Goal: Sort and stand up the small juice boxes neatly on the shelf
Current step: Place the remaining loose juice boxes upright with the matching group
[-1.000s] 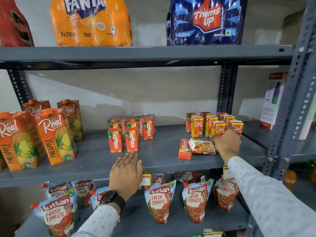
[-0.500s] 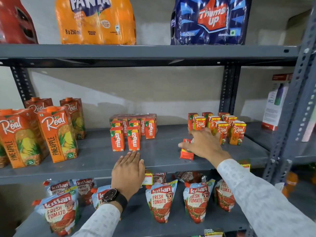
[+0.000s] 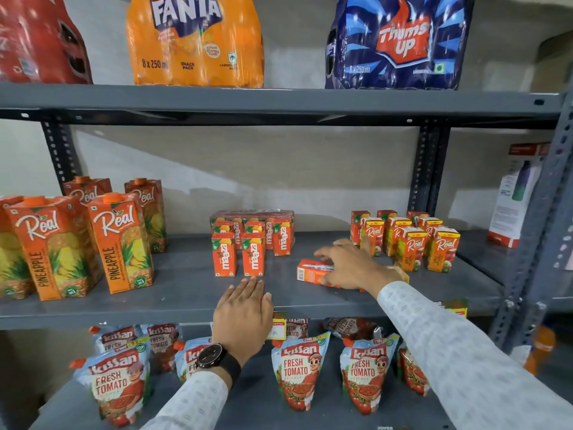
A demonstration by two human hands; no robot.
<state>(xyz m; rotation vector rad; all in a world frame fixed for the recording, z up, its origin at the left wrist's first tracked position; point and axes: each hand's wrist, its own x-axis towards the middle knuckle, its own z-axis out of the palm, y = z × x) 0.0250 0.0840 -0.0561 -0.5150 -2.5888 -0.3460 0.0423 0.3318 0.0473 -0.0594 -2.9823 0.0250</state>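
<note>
Right hand [image 3: 353,268] now down off the standing Real boxes [image 3: 409,240], fingers closing round the toppled box [image 3: 311,271] at 3 o'clock, left hand [image 3: 243,311] flat, empty.

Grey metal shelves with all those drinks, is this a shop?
Probably a small grocery shop or its stockroom: orange Fanta bottle multipack, rows of small orange Real juice boxes, and a yellow price tag on the shelf edge.

On the middle shelf [image 3: 186,293], tall pineapple cartons [image 3: 121,243] stand at the left, Maaza boxes [image 3: 254,240] in the centre and Real boxes [image 3: 412,240] at the right. One box [image 3: 311,270] lies flat between the two small groups, nearer the front edge. Ketchup pouches [image 3: 297,370] stand on the shelf below.
</note>
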